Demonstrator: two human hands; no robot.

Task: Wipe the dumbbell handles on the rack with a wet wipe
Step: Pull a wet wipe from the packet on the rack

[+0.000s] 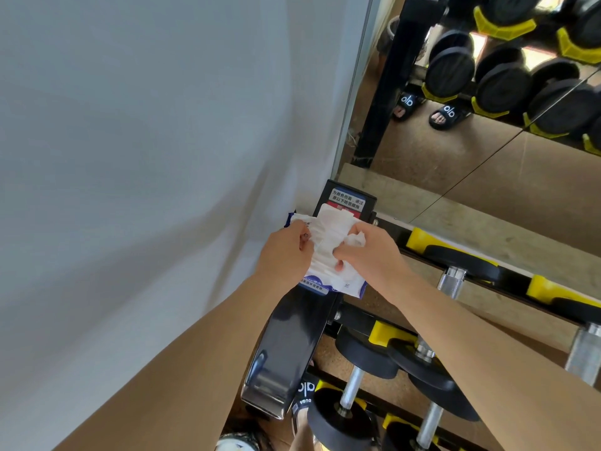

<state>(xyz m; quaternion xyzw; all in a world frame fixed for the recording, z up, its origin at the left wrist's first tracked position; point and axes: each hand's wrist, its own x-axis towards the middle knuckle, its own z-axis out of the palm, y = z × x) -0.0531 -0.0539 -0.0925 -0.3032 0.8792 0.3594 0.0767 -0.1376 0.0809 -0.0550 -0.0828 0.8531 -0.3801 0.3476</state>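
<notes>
Pulling a wet wipe (328, 237) free of its pack (335, 283) is the step in hand, by my reading: the handles are not yet touched. The pack lies on top of the black end post (292, 336) of the dumbbell rack (364, 317). The left hand (286, 252) pinches the wipe's near edge just above the pack, and the right hand (370, 249) grasps a crumpled fold of the same sheet, with a fingertip under it. Next the sheet likely has to come clear of the pack and go to the nearest knurled steel handle (450, 281), to the right of the post.

Beyond the pack, a warning label (346, 200) on the post carries Chinese print, partly covered by the wipe. The pack's blue edge shows small Chinese characters too fine to read. In the mirror (487, 157) behind the rack, black slides (447, 113) bear a white "olo"-like logo.
</notes>
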